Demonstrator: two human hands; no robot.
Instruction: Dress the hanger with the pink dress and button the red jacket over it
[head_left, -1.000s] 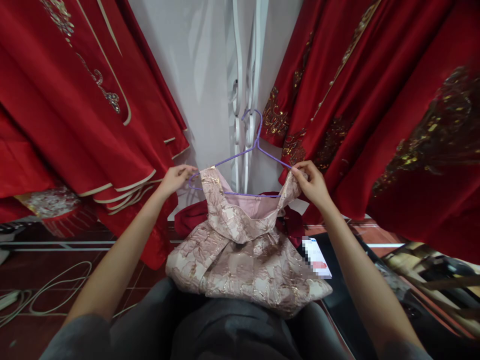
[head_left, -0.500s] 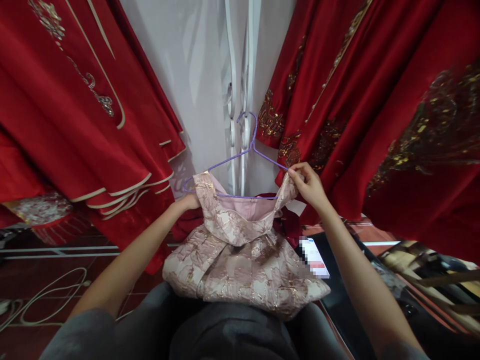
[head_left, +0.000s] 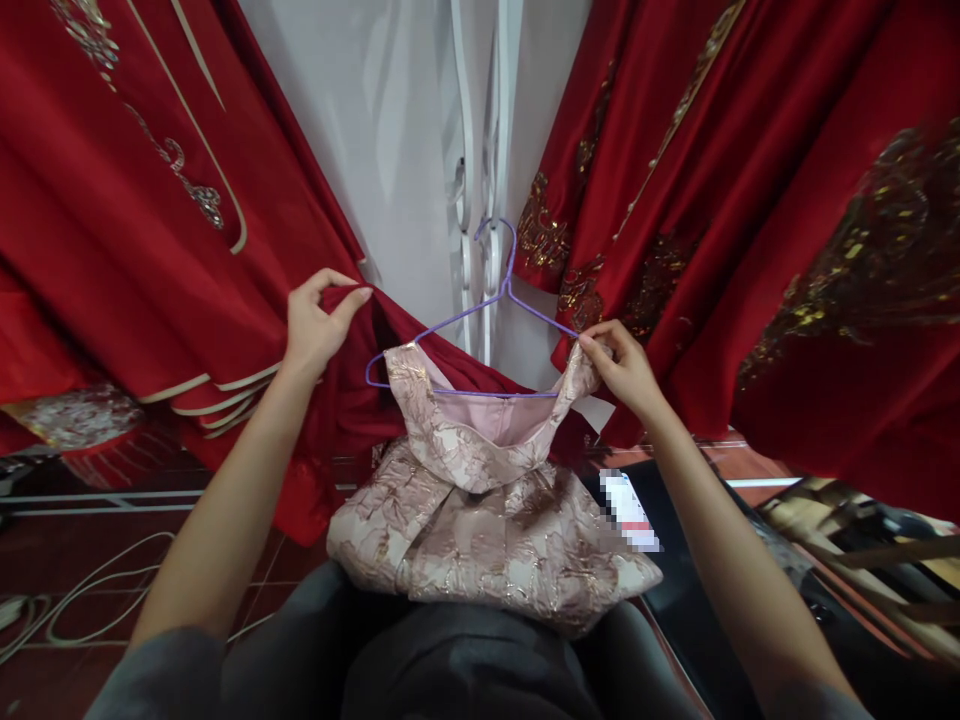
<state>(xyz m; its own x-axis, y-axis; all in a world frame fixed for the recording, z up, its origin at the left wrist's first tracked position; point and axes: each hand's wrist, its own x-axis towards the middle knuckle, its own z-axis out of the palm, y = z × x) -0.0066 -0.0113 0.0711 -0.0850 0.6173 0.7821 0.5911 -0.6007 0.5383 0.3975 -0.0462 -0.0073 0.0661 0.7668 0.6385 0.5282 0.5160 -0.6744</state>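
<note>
A pink brocade dress (head_left: 480, 530) with gold threads lies across my lap, its straps on a purple wire hanger (head_left: 461, 318). My right hand (head_left: 621, 368) pinches the dress's right strap where it meets the hanger's arm. To the left and higher up, my left hand (head_left: 322, 318) holds the edge of a dark red cloth (head_left: 352, 385) between thumb and fingers. That cloth stretches behind the dress and hanger toward the right; its far part is hidden. A white tag (head_left: 596, 412) shows beside the right strap.
Red gowns with trim (head_left: 247, 200) hang on the left, and red gowns with gold embroidery (head_left: 675, 230) on the right. White panels (head_left: 405, 150) stand ahead. A lit phone (head_left: 630, 512) lies on a black surface at right. White cable (head_left: 97, 590) is coiled on the tiled floor.
My left hand has come up from beside the dress's left strap, lifting the dark red cloth out to the left. My right hand stays at the right strap; dress and hanger barely shift.
</note>
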